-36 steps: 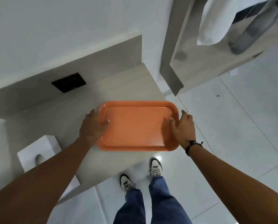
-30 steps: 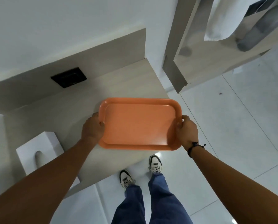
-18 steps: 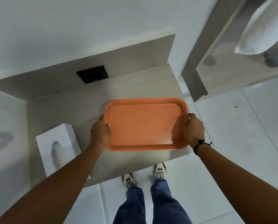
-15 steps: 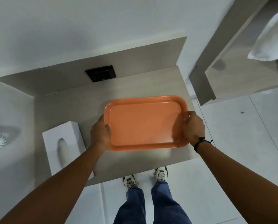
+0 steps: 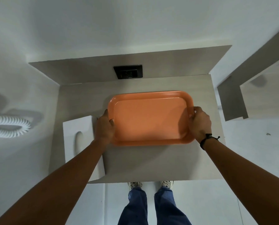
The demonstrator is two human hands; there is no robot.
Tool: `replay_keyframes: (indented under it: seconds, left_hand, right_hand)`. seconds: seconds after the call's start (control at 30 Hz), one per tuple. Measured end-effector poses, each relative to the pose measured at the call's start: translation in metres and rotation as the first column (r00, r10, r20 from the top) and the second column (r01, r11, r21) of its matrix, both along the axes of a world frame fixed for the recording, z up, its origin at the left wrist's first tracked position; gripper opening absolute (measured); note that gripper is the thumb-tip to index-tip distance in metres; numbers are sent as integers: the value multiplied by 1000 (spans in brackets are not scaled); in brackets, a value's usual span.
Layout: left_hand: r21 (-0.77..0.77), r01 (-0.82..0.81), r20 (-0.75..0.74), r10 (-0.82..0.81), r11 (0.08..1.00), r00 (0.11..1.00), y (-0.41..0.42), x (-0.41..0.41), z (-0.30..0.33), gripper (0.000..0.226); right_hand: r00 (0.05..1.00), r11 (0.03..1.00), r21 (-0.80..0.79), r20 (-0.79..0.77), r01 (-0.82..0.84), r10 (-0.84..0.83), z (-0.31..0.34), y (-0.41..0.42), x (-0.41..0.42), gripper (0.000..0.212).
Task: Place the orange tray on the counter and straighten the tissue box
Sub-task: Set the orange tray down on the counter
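- Holding the orange tray [image 5: 149, 118] by its short ends, over the bench [image 5: 148, 161] middle toward 1 o'clock; touching or just above, cannot tell.
- Left hand [image 5: 105, 126] curled over the 9 o'clock rim, right hand [image 5: 200, 123] over the 3 o'clock rim, fingers [image 5: 195, 109] wrapped on the lip.
- Best lowered level, both ends together, then released outward.
- Smooth matte plastic, rounded corners, raised lip.
- White tissue box [image 5: 78, 135] at 9 o'clock, slightly askew, hard-edged, oval slot; not yet straightened.
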State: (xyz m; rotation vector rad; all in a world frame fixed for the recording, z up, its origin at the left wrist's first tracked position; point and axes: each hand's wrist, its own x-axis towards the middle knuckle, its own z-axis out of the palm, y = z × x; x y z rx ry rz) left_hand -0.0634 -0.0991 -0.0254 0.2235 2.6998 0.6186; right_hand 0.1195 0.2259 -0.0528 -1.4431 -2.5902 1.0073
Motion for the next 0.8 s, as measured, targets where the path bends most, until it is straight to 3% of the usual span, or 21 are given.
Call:
replay_keyframes:
  seconds: [0.13,0.23,0.3,0.4,0.53,0.8]
  left_hand:
    - [-43,-1,1,1,999,1000,-2,1,-5,49]
    - [-77,0,-56,-4,997,998,-2,9,-6,60]
    - [-70,40,-183,-52,997,982,-4,29,-4,64]
    - [-62,233,-294,-241,971,925,-15,76,-8,70]
    - [-222,428,-227,-473,876,851,-45,143,-25,83]
    - [-307,416,-199,-485,856,851,-60,167,-38,95]
  right_hand:
    - [1000,1000,-2,-3,-23,23,2,-1,1,35]
    - [998,998,31,-15,-62,62,10,-7,8,48]
    - [987,977,151,-33,-148,154,16,-18,20,57]
    - [918,874,312,-15,-373,397,16,-51,51,62]
    - [814,754,338,72,-563,576,3,-100,95,66]
    - [759,695,306,240,-650,605,-9,-119,113,65]
